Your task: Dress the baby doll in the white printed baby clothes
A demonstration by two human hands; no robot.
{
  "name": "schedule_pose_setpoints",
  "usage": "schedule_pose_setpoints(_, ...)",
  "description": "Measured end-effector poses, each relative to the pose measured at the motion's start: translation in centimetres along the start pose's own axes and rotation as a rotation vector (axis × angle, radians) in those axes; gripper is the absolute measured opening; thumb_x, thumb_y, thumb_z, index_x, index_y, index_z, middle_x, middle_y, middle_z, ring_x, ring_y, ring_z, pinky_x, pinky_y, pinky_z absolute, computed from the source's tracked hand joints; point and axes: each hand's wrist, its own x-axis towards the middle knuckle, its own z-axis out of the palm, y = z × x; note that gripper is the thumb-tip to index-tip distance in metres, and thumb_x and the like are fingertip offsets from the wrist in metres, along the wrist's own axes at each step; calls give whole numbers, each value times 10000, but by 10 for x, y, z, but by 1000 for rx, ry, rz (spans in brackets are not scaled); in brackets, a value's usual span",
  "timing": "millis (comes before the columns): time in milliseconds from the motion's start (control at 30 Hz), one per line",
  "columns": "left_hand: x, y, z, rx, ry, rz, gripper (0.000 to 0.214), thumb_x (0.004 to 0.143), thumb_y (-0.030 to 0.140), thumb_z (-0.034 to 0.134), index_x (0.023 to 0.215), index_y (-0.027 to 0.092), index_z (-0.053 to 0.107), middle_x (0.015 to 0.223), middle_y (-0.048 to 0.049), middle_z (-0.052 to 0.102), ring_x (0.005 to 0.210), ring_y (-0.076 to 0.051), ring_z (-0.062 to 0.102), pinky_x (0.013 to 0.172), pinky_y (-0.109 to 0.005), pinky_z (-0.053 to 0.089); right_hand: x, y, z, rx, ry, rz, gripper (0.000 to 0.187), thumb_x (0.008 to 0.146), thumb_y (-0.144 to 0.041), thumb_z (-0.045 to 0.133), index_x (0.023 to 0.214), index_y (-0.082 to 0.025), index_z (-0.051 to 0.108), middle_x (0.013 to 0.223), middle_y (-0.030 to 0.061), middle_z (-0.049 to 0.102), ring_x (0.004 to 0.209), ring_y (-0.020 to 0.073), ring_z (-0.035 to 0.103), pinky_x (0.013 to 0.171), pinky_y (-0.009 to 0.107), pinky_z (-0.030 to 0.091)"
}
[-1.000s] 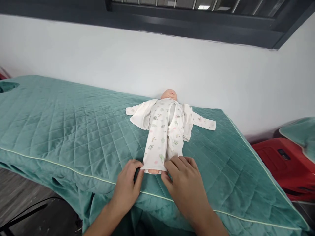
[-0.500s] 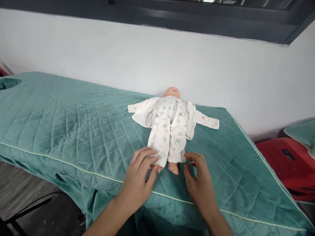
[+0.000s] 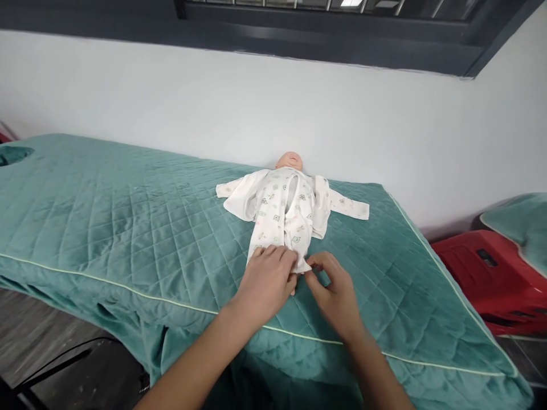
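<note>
A baby doll [image 3: 289, 160] lies on its back on the quilted green bed cover, head toward the wall. It is dressed in white baby clothes [image 3: 277, 210] with small animal prints, sleeves spread to both sides. My left hand [image 3: 267, 282] is curled over the lower trouser legs, its fingertips closed at the hem of the right-hand leg. The doll's feet are mostly hidden under it. With thumb and forefinger, my right hand [image 3: 335, 290] pinches the outer corner of that same hem, drawing it to a point.
The green quilted cover [image 3: 171, 228] spreads over a long bed against a white wall [image 3: 179, 102]. A face hole [image 3: 15, 155] shows at its far left. Beyond the right edge stand a red plastic object [image 3: 482, 267] and a green cushion [image 3: 519, 228]. A dark window frame [image 3: 273, 37] runs above.
My left hand has moved right, from the left trouser leg across to the right one. My right hand has closed on the hem corner. The view has shifted slightly.
</note>
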Motion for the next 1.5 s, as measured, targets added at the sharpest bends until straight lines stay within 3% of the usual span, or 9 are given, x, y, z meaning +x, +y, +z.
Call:
schedule_pose_setpoints(200,-1,0,1,-65,61,-57,90,877,122,530,904,208,540,918,-36,655,888,-231,599,785,-381,436,-1,-14,-16,-54,-76,-95,111,906,-174,494,886,-214,595,924,44,653,899,183,612,799,315,492)
schedule_pose_setpoints(400,-9,-10,-5,-329,60,-108,123,940,138,449,978,210,542,929,-21,663,838,-180,626,726,-303,455,-13,-8,1,-309,-52,66,100,923,-293,554,953,-202,583,951,35,627,859,186,603,708,292,444)
schedule_pose_setpoints(567,-20,-11,-8,-188,75,-117,114,945,156,454,973,217,547,906,-15,657,803,-176,625,683,-292,431,-10,-11,12,-471,-183,95,128,961,-228,462,931,-211,585,892,4,633,711,144,585,578,253,318)
schedule_pose_setpoints(700,-27,-18,-9,-74,112,-117,114,911,128,487,933,220,550,884,-9,653,795,-175,609,692,-301,427,-11,-21,-2,-536,-245,-26,138,936,-194,476,822,-200,553,821,5,612,652,130,550,553,257,266)
schedule_pose_setpoints(900,-36,-14,-5,-42,130,30,137,898,90,480,891,211,541,857,-16,636,857,-199,572,767,-348,428,-26,-37,-32,-537,-173,-174,158,932,-180,441,796,-195,520,746,-1,568,581,110,478,561,253,282)
schedule_pose_setpoints(1100,-53,-7,-2,-47,151,146,115,943,132,476,885,194,553,865,-34,627,861,-208,552,764,-371,423,-40,-19,-28,-554,-215,-74,152,950,-209,459,814,-201,526,774,-1,587,593,117,529,554,252,324)
schedule_pose_setpoints(1233,-72,-18,0,-150,198,134,163,940,105,485,1047,194,569,1034,-67,634,1005,-219,568,869,-385,459,-52,-6,-22,-519,-273,-23,110,974,-228,464,964,-225,573,905,14,643,702,150,624,573,260,399)
schedule_pose_setpoints(1367,-89,-34,2,-210,205,4,342,927,152,531,1260,228,514,1205,-97,569,1114,-243,547,937,-418,483,-55,-7,-16,-414,-126,-41,171,961,-262,529,1128,-225,543,1149,72,628,1008,211,640,754,315,523)
schedule_pose_setpoints(1500,-87,-44,5,-234,150,-62,452,869,36,454,1274,231,503,1246,-90,544,1160,-238,523,964,-415,488,-46,-23,-2,-332,-38,-160,300,939,-193,542,1236,-221,516,1271,107,575,1175,244,555,955,403,503)
